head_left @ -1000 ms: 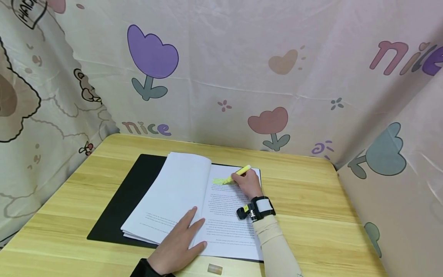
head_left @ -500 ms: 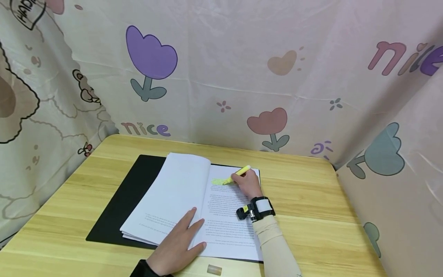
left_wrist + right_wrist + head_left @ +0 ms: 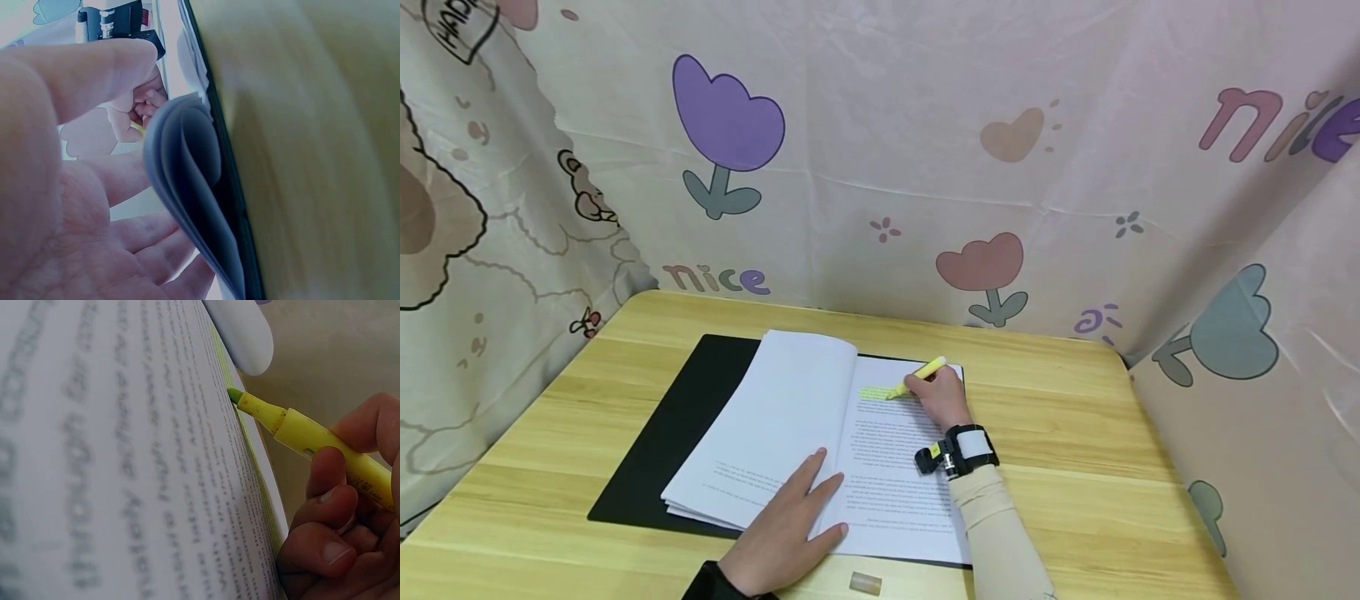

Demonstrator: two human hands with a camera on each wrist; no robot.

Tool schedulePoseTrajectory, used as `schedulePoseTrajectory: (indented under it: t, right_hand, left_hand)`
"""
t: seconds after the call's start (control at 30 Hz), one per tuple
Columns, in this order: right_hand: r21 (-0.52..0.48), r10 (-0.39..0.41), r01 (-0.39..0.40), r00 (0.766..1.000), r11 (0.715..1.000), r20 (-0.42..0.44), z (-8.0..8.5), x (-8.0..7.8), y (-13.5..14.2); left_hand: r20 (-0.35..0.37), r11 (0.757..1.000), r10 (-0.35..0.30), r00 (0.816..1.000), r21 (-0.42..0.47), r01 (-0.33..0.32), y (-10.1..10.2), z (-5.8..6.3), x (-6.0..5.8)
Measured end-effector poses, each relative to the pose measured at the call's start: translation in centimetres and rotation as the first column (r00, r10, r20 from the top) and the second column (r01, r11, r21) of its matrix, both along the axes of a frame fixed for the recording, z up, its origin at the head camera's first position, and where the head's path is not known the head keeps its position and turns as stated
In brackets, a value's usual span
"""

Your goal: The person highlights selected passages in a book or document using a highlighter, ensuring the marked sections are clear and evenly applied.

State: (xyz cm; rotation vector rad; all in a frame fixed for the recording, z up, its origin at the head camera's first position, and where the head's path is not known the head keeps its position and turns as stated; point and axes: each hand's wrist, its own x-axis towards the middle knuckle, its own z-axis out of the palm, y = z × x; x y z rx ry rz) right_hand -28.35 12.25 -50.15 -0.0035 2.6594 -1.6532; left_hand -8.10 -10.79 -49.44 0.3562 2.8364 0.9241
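Note:
My right hand [image 3: 942, 397] pinches a yellow highlighter [image 3: 331, 442], its green-tinted tip at the printed text. Yellow highlighted lines [image 3: 874, 393] run across the upper part of the right-hand page [image 3: 898, 467]. The open stack of bound sheets lies in a black folder [image 3: 655, 467]. Near the fold, my left hand [image 3: 782, 521] rests on the lower pages with its fingers spread and straight. In the left wrist view, the curled-over page edges [image 3: 181, 156] rise beside the left palm and fingers.
A small brownish-grey rectangular piece [image 3: 866, 583] lies at the front of the wooden table [image 3: 1045, 500], just below the folder. A printed cloth [image 3: 850, 150] hangs behind the table and along both sides. The right wrist wears a camera strap [image 3: 973, 446].
The highlighter tip and right hand have shifted slightly rightward along the marked lines in the last half second. The left hand stays in place on the pages.

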Motion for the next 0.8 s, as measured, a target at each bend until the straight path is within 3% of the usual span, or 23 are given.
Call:
schedulePoseTrajectory:
  t: [0.8]
  right_hand:
    - [-0.018, 0.007, -0.007, 1.0, 1.0, 0.011, -0.15, -0.24, 0.35]
  left_hand:
    - [-0.014, 1.0, -0.006, 1.0, 0.014, 0.006, -0.03, -0.1, -0.06]
